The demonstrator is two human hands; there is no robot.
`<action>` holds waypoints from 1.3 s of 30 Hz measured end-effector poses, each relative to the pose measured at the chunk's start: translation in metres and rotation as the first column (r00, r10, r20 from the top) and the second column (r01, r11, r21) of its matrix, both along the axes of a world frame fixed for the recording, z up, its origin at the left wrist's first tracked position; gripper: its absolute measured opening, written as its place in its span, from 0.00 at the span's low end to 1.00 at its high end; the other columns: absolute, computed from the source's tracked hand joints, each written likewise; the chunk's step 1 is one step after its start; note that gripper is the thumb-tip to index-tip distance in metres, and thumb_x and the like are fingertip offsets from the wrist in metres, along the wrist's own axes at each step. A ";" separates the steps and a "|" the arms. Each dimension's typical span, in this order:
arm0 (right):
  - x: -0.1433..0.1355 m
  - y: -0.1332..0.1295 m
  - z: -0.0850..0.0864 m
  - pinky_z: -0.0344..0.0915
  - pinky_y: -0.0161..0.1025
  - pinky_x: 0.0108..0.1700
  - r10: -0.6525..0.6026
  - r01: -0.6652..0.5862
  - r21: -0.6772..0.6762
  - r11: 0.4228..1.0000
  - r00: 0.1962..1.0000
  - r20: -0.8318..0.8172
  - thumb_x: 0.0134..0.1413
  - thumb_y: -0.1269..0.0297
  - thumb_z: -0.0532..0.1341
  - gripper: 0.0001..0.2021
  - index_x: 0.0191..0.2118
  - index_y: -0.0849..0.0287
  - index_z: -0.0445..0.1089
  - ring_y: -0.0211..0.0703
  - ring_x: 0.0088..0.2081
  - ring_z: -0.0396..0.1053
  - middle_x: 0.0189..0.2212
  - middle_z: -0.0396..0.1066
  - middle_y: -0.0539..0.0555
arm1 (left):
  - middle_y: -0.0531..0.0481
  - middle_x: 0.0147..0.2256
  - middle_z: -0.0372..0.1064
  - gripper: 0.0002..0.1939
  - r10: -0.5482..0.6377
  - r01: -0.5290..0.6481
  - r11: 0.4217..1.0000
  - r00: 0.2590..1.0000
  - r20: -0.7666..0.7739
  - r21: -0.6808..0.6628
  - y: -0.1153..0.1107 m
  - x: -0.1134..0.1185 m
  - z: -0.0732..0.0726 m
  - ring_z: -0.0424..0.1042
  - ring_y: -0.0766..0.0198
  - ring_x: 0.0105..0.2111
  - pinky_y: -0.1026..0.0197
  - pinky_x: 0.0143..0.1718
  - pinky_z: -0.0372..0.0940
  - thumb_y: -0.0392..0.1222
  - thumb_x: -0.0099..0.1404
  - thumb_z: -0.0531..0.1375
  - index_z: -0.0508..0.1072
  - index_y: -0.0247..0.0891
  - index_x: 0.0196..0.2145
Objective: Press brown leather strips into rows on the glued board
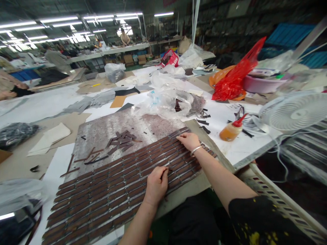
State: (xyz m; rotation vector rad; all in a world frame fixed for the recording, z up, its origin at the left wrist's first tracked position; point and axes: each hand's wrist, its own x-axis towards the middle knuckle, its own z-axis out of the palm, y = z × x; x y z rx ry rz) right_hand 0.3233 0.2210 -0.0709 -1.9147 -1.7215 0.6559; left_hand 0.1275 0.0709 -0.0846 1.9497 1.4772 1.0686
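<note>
Workshop, long tube lights overhead, another person [125,37] at a far bench around 11 o'clock. Your own worktable [222,152] is cluttered with paper and plastic.

Head view: mottled board [150,126] in front of you, dark brown strips [99,194] laid on it in close rows, spanning roughly 8 o'clock to 4. Thin gaps show between pieces; looks like they're spaced to stay separate.

Your left hand [157,182], 6 o'clock, is over the rows, thumb and finger pressed together. Small dark bit shows at the tips; can't tell if it's pinched or just lying behind. Your right hand [190,141], bracelet [196,150] on wrist, is at 4 o'clock near the far right end of the rows. Thumb and index meet at the strips; can't tell if a piece is between them. Low hands probably give fine control over narrow pieces.

Loose pieces [121,139] sit heaped at 9 o'clock on the board, likely for easy reach. Red-tipped bottle [230,132], amber contents, is at 3 o'clock, off the board, probably to keep the rows clear. Fan [301,112] beyond it.
</note>
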 end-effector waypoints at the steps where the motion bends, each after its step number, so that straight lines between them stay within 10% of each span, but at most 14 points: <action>1: 0.000 0.000 0.000 0.62 0.33 0.37 0.001 -0.001 0.004 1.000 1.000 0.006 0.51 0.54 0.60 0.11 0.31 0.53 0.76 0.40 0.32 0.71 0.26 0.75 0.48 | 0.49 0.33 0.70 0.07 -0.001 0.001 1.000 1.000 0.002 0.001 0.000 0.000 0.000 0.70 0.65 0.36 0.62 0.40 0.65 0.37 0.65 0.53 0.71 0.38 0.37; 11: 0.000 0.001 -0.002 0.62 0.34 0.38 -0.011 0.008 0.032 0.999 0.995 0.097 0.51 0.54 0.59 0.11 0.32 0.52 0.77 0.42 0.34 0.71 0.31 0.75 0.49 | 0.49 0.34 0.70 0.07 -0.003 0.003 1.000 1.000 0.001 0.008 0.000 -0.001 0.000 0.69 0.66 0.36 0.63 0.40 0.65 0.36 0.65 0.54 0.71 0.38 0.37; 20: 0.024 0.003 0.040 0.59 0.32 0.25 -0.084 0.114 0.089 0.989 0.953 -0.290 0.46 0.50 0.60 0.17 0.29 0.59 0.75 0.36 0.22 0.64 0.19 0.69 0.48 | 0.49 0.34 0.70 0.08 0.013 -0.014 1.000 1.000 -0.024 -0.019 0.000 0.000 -0.001 0.70 0.65 0.36 0.62 0.40 0.64 0.37 0.65 0.53 0.71 0.38 0.37; 39: -0.001 -0.001 0.008 0.60 0.32 0.32 -0.006 0.003 -0.028 1.000 0.996 -0.088 0.48 0.53 0.60 0.12 0.29 0.54 0.77 0.39 0.28 0.69 0.22 0.73 0.48 | 0.47 0.34 0.71 0.09 0.011 -0.011 1.000 1.000 -0.016 -0.023 0.000 0.001 0.002 0.70 0.63 0.36 0.60 0.40 0.66 0.38 0.66 0.52 0.71 0.38 0.37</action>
